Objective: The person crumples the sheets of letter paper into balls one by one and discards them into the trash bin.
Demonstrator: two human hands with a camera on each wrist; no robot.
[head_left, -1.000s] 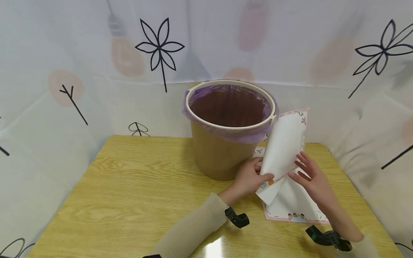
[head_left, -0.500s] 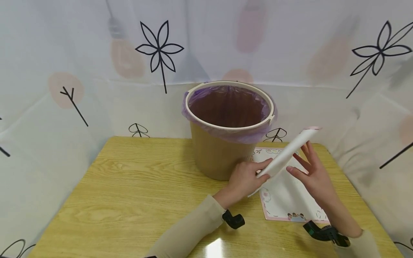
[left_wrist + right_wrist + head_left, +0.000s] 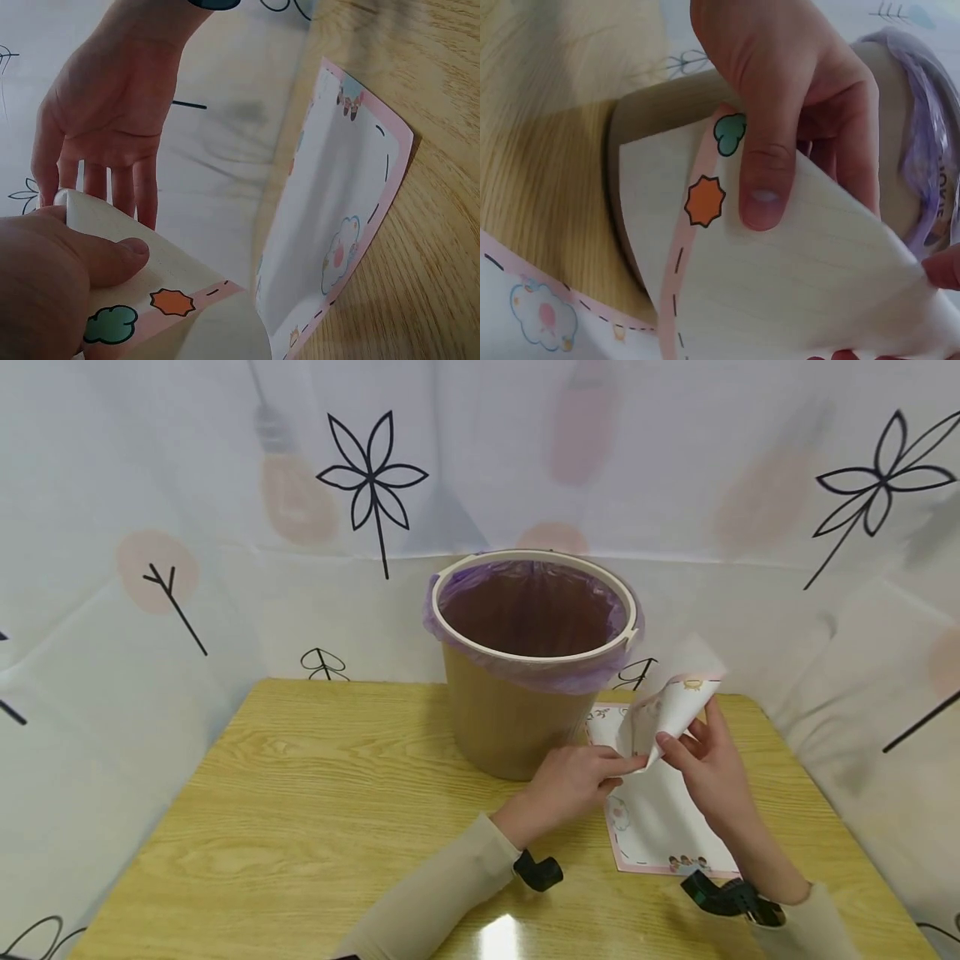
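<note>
A sheet of white paper [image 3: 680, 706] with a pink printed border is held up, curled into a cone-like shape. My left hand [image 3: 572, 781] pinches its lower corner, with the thumb on top beside a green cloud and an orange star in the left wrist view. My right hand [image 3: 714, 777] holds the paper's right side, its thumb [image 3: 943, 268] against one face and its fingers behind. Below both hands, a second bordered sheet [image 3: 656, 827] lies flat on the table, partly covered by the held paper and the right hand.
Just left of the papers stands a beige waste bin [image 3: 506, 718], lined with a purple bag [image 3: 570, 677] under a pale rim ring. The wooden table [image 3: 300, 810] runs back to a patterned white cloth [image 3: 225, 468] hanging behind and at the sides.
The held paper has gone from a loose fold to a narrow roll, then a cone. My right hand has moved left and closed onto the paper; the left hand stays near the bin.
</note>
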